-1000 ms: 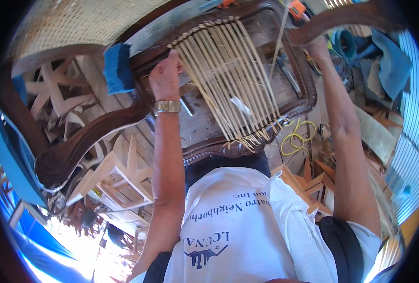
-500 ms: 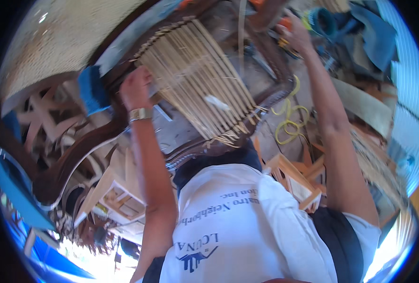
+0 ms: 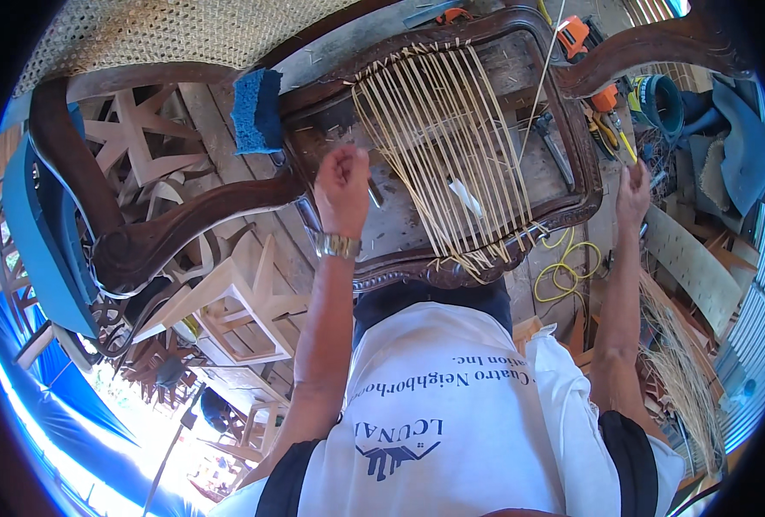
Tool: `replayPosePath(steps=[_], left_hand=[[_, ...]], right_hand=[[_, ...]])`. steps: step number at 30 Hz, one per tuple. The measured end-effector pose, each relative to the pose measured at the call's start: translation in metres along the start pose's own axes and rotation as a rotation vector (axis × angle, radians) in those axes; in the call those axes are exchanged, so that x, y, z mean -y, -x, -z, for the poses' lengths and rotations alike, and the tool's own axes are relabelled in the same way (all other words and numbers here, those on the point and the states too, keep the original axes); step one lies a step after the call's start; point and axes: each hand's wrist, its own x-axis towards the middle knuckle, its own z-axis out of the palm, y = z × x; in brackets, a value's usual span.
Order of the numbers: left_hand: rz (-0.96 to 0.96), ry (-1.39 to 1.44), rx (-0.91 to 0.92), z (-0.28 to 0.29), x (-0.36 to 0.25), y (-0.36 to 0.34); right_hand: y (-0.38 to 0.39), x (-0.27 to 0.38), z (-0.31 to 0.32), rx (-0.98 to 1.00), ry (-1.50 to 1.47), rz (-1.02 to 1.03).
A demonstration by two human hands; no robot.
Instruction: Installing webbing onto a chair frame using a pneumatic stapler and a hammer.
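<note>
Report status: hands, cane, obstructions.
Left hand curled over chair frame, hold unclear. Right hand beyond frame's right side, hold unclear. Cane strands strung across frame. White scrap among strands.

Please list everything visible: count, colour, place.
Chair frame: one, dark brown, upper centre
Cane strands: many, tan, across the frame
Woven panel: one, tan, upper left
Block: one, blue, frame's left side
Cord: one, yellow, centre right
Tools: several, some orange, upper right
Tub: one, teal, upper right
Fibre bundle: one, tan, right
Wood parts: many, pale, lower left
Tarp: at least one, blue, lower left
Watch: one, metallic, left wrist
Shirt: one, white, lower centre
Left hand: one, over frame
Right hand: one, right of frame
</note>
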Motion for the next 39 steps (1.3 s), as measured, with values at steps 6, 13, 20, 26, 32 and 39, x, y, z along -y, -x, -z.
replayPosePath(steps=[6,13,20,26,32,39], left_hand=[[0.038,-0.562,0.136,0.011,0.067,0.044],[0.062,-0.825,-0.074,-0.015,0.098,0.018],[0.131,-1.011,0.343,-0.005,0.098,0.016],[0.104,-0.981,0.151,-0.002,0.082,0.017],[-0.072,-1.144,0.109,-0.018,0.098,0.0],[-0.087,-1.153,0.126,-0.013,0.092,0.008]], right_hand=[[0.063,-0.028,-0.001,0.025,-0.023,-0.103],[0.109,-0.009,-0.008,0.088,-0.157,-0.173],[0.116,0.018,0.012,0.072,-0.026,-0.145],[0.083,0.062,-0.013,0.083,-0.143,-0.108],[0.062,0.037,-0.024,0.116,-0.331,-0.12],[0.041,0.046,-0.032,0.094,-0.114,-0.034]])
